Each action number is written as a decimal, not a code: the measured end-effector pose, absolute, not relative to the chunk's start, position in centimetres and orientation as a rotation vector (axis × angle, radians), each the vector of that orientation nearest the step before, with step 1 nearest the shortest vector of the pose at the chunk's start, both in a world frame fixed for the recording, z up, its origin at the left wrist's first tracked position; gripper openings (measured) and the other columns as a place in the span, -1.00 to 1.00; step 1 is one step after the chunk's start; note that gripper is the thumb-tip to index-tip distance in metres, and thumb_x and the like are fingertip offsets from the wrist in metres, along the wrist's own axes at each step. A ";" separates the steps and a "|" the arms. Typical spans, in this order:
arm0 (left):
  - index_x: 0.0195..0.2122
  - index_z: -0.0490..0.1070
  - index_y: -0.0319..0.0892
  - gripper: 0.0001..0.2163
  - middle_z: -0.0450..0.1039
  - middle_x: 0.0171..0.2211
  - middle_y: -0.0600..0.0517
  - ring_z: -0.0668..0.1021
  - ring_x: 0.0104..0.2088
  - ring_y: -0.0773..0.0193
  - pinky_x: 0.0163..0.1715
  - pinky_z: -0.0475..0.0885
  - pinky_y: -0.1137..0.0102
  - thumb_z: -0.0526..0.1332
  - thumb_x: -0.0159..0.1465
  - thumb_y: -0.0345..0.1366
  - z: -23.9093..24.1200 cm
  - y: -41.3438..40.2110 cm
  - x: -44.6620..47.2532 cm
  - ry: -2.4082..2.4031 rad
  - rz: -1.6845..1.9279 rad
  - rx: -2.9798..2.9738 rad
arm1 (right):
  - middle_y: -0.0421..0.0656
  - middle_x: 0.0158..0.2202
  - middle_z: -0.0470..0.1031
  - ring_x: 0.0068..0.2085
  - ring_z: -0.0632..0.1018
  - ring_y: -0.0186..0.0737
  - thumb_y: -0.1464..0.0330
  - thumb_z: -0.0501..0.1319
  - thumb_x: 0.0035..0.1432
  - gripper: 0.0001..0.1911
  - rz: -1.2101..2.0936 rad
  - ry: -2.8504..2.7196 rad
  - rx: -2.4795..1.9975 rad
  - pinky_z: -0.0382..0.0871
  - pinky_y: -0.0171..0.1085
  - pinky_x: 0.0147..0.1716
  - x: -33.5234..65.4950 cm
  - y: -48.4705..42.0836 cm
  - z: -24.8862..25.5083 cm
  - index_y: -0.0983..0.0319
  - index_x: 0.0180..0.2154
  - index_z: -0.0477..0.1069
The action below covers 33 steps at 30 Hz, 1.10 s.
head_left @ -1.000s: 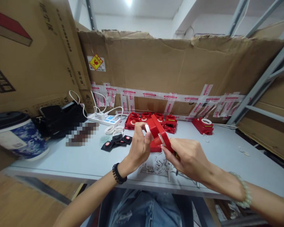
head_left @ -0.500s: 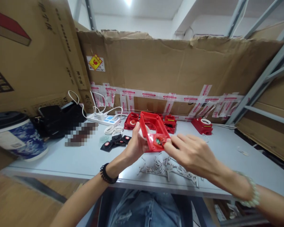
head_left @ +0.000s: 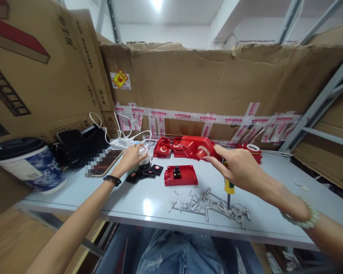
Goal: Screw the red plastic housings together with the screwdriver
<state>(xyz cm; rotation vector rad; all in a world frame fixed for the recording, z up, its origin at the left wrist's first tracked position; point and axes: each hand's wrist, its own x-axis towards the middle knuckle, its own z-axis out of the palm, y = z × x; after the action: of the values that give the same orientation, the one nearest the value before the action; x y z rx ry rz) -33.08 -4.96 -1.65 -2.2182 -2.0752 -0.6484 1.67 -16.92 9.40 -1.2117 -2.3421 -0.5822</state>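
Note:
My right hand point(head_left: 240, 171) holds a red plastic cover point(head_left: 198, 147) above the table, and a yellow-handled screwdriver point(head_left: 228, 190) hangs from the same hand with its tip down near the screws. My left hand point(head_left: 133, 156) reaches out to the left and rests on white rings point(head_left: 144, 152) by the power strip, its fingers curled over them. A red base plate point(head_left: 180, 175) with a small black part lies flat between my hands. Black square pads point(head_left: 144, 173) lie just below my left hand.
A pile of metal screws point(head_left: 208, 203) lies near the front edge. More red housings point(head_left: 167, 146) stand at the back by the taped cardboard wall point(head_left: 217, 87). A power strip point(head_left: 120, 143), a phone point(head_left: 103, 161), a black bag point(head_left: 77, 146) and a large cup point(head_left: 25, 163) sit at the left.
My left hand let go of the red cover and moved left to the white rings. My right hand carried the cover back and up. The red base plate now shows on the table.

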 end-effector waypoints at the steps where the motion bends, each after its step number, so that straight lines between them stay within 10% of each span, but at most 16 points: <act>1: 0.05 0.26 -0.23 -0.58 0.33 -0.02 -0.22 0.34 0.04 -0.14 -0.05 0.24 0.05 0.08 0.23 -0.11 -1.9 -4.7 -33.3 -2.099 -0.570 -2.209 | -0.23 -0.66 0.35 -0.65 0.28 -0.35 0.16 -0.01 0.25 -0.67 -0.491 -2.348 -1.266 -0.03 -0.30 -0.60 1.7 -16.6 9.6 0.22 -0.45 0.27; 16: 0.22 0.03 -0.03 -0.36 0.20 0.17 -0.10 0.28 0.15 0.06 0.12 0.20 0.11 0.25 0.14 -0.16 3.9 -11.2 -21.9 -1.034 -1.088 -2.903 | -0.30 -0.68 0.25 -0.63 0.22 -0.46 0.01 0.01 0.17 -0.53 1.012 -2.367 -1.114 0.13 -0.36 -0.58 0.3 -10.8 8.9 0.24 -0.55 0.24; 24: 0.16 0.13 -0.08 -0.41 0.25 0.13 -0.12 0.36 0.09 0.07 0.08 0.27 0.16 0.25 0.12 -0.15 2.3 -10.2 -25.3 -1.288 -1.201 -2.799 | -0.18 -0.49 0.45 -0.45 0.45 -0.27 0.00 0.22 -0.03 -0.49 0.478 -2.607 -1.456 0.21 -0.32 -0.49 0.4 -10.3 6.8 0.25 -0.17 0.43; 33: 0.14 0.16 -0.09 -0.44 0.36 0.07 -0.13 0.44 0.02 0.00 -0.01 0.29 0.13 0.22 0.14 -0.09 1.5 -10.1 -22.4 -1.295 -0.767 -3.041 | -0.10 -0.37 0.51 -0.32 0.49 -0.14 0.13 0.27 -0.08 -0.64 -0.072 -2.745 -1.575 0.16 -0.29 -0.45 0.8 -10.8 5.5 0.23 -0.27 0.41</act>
<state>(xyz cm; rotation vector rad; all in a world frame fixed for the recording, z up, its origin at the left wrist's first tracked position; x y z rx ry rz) -22.37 -10.06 1.52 -3.0408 -1.2953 -0.7672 0.81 -10.85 5.51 -1.5754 -2.7449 -0.0723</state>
